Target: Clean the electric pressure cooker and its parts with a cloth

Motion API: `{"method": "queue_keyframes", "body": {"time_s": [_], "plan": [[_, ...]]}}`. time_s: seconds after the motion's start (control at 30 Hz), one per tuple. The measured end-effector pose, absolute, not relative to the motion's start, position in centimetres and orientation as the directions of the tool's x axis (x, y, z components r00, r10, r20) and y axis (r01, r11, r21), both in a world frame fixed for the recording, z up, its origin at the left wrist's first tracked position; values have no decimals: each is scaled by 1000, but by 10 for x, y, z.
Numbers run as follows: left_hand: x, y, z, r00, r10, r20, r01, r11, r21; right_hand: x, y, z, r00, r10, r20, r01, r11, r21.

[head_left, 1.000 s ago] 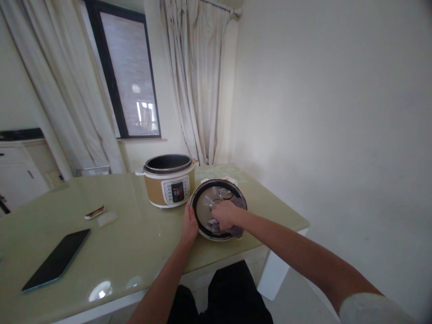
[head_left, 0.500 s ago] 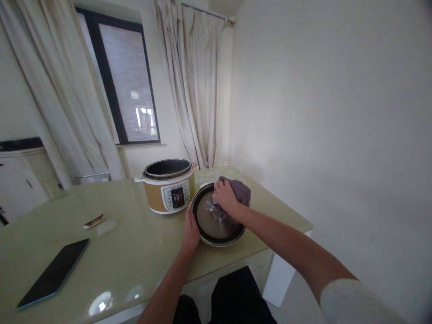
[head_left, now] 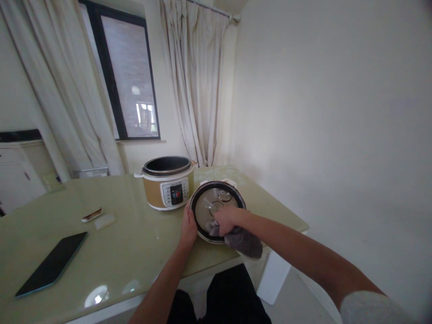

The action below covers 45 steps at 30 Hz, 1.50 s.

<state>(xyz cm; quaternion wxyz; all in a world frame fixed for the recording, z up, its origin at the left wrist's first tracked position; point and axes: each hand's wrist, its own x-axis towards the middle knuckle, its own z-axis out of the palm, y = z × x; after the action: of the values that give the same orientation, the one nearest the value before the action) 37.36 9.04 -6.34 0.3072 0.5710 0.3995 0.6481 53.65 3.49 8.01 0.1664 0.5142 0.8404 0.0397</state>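
Note:
A round cooker lid (head_left: 216, 200) lies inside-up on the green table (head_left: 128, 243), its metal plate facing me. My left hand (head_left: 189, 227) grips the lid's left rim. My right hand (head_left: 226, 219) is closed on a grey cloth (head_left: 243, 240) and presses it on the lid's near part; the cloth trails off toward the table edge. The gold pressure cooker (head_left: 168, 181) stands open just behind the lid, its control panel toward me.
A dark tablet (head_left: 50, 265) lies at the table's near left. A small brown-and-white object (head_left: 92, 215) and a pale wrapper (head_left: 105, 221) sit mid-left. Curtains, a window and a wall close off the back; a white wall stands to the right.
My right hand swept the cloth from the lid's far rim down to its near edge. My left hand stayed on the left rim.

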Motion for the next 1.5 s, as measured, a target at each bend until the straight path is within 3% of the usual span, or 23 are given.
{"method": "queue_keyframes", "body": {"time_s": [0.1, 0.2, 0.37, 0.47, 0.57, 0.63, 0.7, 0.83, 0.97, 1.07, 1.17, 1.3, 1.37, 1.5], "plan": [[373, 91, -63, -153, 871, 466, 20, -469, 883, 516, 37, 78, -535, 803, -263, 782, 588, 206], [371, 91, -63, -124, 884, 451, -3, -455, 891, 505, 51, 80, -518, 849, -106, 834, 529, 156], [370, 91, -64, -144, 887, 438, 26, -439, 898, 502, 80, 68, -203, 918, 341, 959, 257, -120], [370, 92, -64, -162, 872, 461, 39, -462, 886, 500, 86, 58, 3, 878, 479, 946, 152, -285], [372, 92, -66, -177, 866, 468, 50, -467, 883, 505, 85, 54, -31, 832, 555, 943, 208, -260], [372, 92, -67, -199, 874, 444, 62, -441, 896, 512, 81, 53, -192, 841, 506, 942, 302, -146], [371, 92, -67, -215, 882, 420, 70, -415, 907, 523, 74, 52, -370, 852, 371, 911, 410, -33], [371, 93, -67, -209, 877, 433, 74, -427, 901, 548, 54, 50, -574, 803, 160, 818, 572, 63], [371, 96, -66, -176, 860, 479, 72, -474, 877, 571, 43, 60, -549, 833, 72, 827, 530, 187], [371, 98, -67, -176, 875, 451, 79, -445, 892, 575, 49, 67, -433, 889, 149, 887, 391, 245], [369, 100, -69, -163, 880, 447, 88, -438, 895, 557, 61, 65, -386, 888, 249, 914, 332, 233], [368, 99, -73, -164, 872, 461, 104, -450, 887, 523, 71, 49, -440, 843, 308, 898, 410, 160], [367, 97, -74, -185, 874, 449, 111, -436, 893, 520, 69, 42, -499, 818, 285, 864, 495, 90], [367, 95, -71, -174, 863, 474, 106, -462, 881, 554, 55, 40, -677, 728, 112, 726, 685, -66]]}}
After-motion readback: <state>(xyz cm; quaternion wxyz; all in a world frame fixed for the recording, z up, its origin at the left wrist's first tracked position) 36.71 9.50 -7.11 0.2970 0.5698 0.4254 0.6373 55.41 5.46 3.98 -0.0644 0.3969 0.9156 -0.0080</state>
